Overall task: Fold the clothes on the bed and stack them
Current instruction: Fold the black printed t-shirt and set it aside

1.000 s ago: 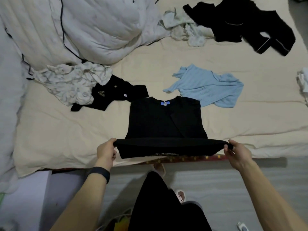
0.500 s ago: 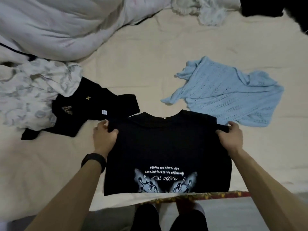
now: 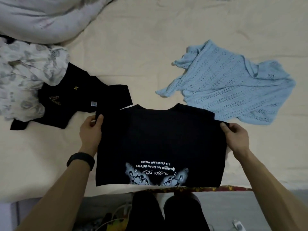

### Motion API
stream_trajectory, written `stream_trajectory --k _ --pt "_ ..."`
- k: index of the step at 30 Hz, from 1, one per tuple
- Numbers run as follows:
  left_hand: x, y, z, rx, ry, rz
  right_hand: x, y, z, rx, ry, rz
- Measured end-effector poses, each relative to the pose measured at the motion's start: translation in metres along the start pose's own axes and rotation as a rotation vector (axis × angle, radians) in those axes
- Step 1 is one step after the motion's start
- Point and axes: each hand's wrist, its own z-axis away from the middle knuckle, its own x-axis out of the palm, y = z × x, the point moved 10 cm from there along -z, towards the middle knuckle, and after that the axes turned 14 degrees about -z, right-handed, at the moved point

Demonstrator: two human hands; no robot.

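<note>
T-shirt (image 3: 160,139) now folded; left hand (image 3: 90,130), right hand (image 3: 236,137) pinching.

There are 2 black shirts (image 3: 158,135) (image 3: 80,100), 1 blue knit top (image 3: 233,90), 1 floral garment (image 3: 25,72), 1 duvet (image 3: 41,15), 2 hands (image 3: 90,130) (image 3: 237,139).

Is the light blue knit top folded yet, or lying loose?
Not folded: the light blue knit top lies rumpled on the bed sheet, edges uneven, one end trailing left.

The T-shirt (image 3: 160,139) between the left fingers (image 3: 99,121) and right fingers (image 3: 225,128) is black with white lettering and graphics. Beyond the right fingers, a pale blue eyelet-patterned knit top (image 3: 233,84); beyond the left fingers, a black garment (image 3: 80,100) with gold marks.
</note>
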Motion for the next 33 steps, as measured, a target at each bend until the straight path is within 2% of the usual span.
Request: stream_trajectory --k 5,8,12,17,25,30,33 --pt "-0.011 -0.016 -0.002 -0.052 0.025 0.138 0.008 -0.036 0.0 -0.172 0.033 -0.171" --pt "-0.009 -0.028 -0.012 -0.077 -0.013 0.142 0.025 -0.048 -0.014 -0.208 0.028 -0.14" --pt "0.004 -0.022 -0.032 -0.025 -0.103 0.055 0.043 -0.047 -0.03 -0.192 0.03 -0.043" --pt "-0.002 -0.02 -0.043 -0.044 0.09 0.081 0.03 -0.047 -0.025 -0.242 0.149 -0.124" --pt "-0.003 -0.036 -0.008 -0.128 -0.032 -0.08 0.025 -0.018 0.005 -0.021 0.039 -0.002" --pt "-0.005 -0.099 0.071 -0.234 -0.118 -0.183 0.003 0.057 0.086 0.19 -0.088 0.117" --pt "0.0 -0.141 0.113 -0.292 -0.192 -0.243 -0.013 0.112 0.126 0.367 -0.058 -0.025"
